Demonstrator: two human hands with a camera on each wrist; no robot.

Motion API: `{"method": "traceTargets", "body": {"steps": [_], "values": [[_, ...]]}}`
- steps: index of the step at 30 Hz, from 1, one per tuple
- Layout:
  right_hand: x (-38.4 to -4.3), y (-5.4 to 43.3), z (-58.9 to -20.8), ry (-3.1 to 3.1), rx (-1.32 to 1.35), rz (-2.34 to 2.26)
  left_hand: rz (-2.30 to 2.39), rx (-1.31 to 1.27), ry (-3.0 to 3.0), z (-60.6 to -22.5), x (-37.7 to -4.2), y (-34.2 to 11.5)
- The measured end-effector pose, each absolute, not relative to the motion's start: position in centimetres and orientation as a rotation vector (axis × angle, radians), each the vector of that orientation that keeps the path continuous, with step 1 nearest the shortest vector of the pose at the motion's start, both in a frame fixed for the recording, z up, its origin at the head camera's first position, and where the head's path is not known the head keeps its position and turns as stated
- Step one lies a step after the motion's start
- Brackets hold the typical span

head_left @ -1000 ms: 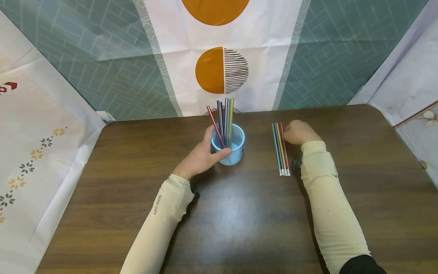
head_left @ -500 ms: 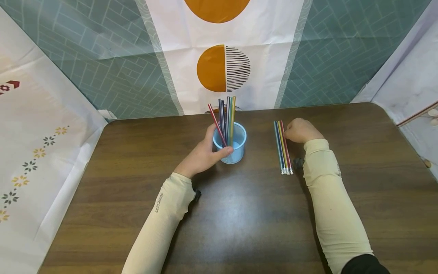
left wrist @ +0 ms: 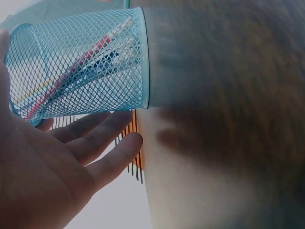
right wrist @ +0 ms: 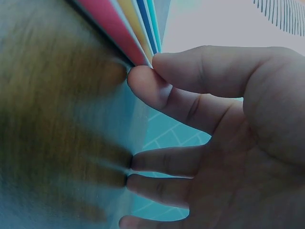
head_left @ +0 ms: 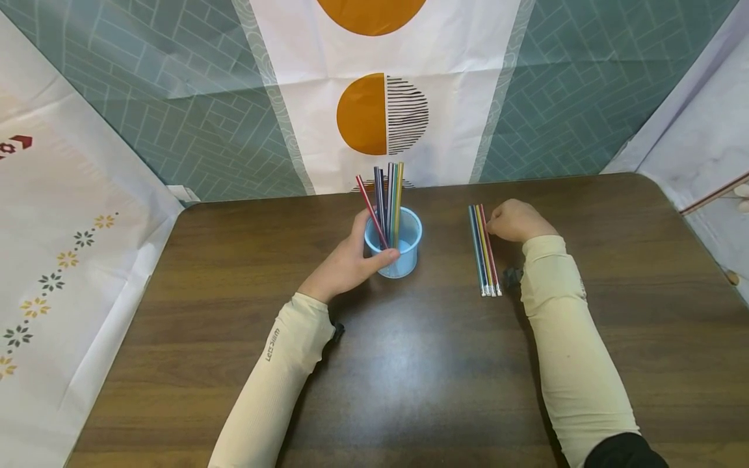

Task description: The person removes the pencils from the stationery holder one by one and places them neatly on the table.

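Note:
My left hand (head_left: 346, 261) holds a light blue mesh pencil cup (head_left: 408, 257), thumb on its near side and fingers behind it. Inside, several pencils (head_left: 391, 207) stand upright, and a red pencil (head_left: 371, 211) leans left. Through the mesh (left wrist: 81, 67) in the left wrist view, their lower ends show. Right of the cup, several pencils (head_left: 482, 250) in blue, yellow and red lie side by side on the table. My right hand (head_left: 521, 221) is at their far end, thumb and index finger pinching the tip of the outermost red pencil (right wrist: 116, 26); its other fingers reach down to the tabletop.
The dark wooden table (head_left: 398, 390) has its far edge just beyond the cup. Behind it hangs a green and white patterned cloth (head_left: 234, 130). White cloths (head_left: 76, 292) hang at the left and right sides.
The view has shifted slightly. Both hands stay where they were, the left at the cup and the right at the far end of the red pencil.

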State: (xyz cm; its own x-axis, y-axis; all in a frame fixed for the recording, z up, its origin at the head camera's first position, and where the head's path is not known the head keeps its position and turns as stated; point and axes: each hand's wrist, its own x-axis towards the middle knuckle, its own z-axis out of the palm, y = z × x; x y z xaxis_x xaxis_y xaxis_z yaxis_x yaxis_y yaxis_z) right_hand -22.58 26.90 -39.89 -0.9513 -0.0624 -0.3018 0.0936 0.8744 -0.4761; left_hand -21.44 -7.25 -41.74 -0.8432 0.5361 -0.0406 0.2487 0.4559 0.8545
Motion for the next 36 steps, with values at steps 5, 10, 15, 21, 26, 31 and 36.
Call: {"method": "traceTargets", "body": {"steps": [5, 10, 15, 21, 26, 31, 36], "values": [[-22.54, 26.81, -39.86, 2.732, 0.080, -0.705, 1.343, 0.672, 2.407, -41.71, -21.44, -7.24], [-22.64, 26.61, -39.78, 2.729, 0.117, -0.666, 1.338, 0.683, 2.409, -41.82, -21.52, -7.21], [-22.72, 26.52, -39.79, 2.734, 0.138, -0.657, 1.341, 0.681, 2.401, -41.87, -21.58, -7.20], [-22.74, 26.37, -39.92, 2.735, 0.152, -0.661, 1.338, 0.675, 2.400, -41.92, -21.63, -7.23], [-22.84, 26.25, -39.78, 2.726, 0.153, -0.663, 1.330, 0.669, 2.399, -41.82, -21.64, -7.25], [-22.90, 26.31, -39.78, 2.721, 0.165, -0.667, 1.322, 0.673, 2.401, -41.66, -21.62, -7.25], [-22.89, 26.54, -39.96, 2.740, 0.170, -0.686, 1.322, 0.671, 2.401, -41.73, -21.64, -7.26]]}}
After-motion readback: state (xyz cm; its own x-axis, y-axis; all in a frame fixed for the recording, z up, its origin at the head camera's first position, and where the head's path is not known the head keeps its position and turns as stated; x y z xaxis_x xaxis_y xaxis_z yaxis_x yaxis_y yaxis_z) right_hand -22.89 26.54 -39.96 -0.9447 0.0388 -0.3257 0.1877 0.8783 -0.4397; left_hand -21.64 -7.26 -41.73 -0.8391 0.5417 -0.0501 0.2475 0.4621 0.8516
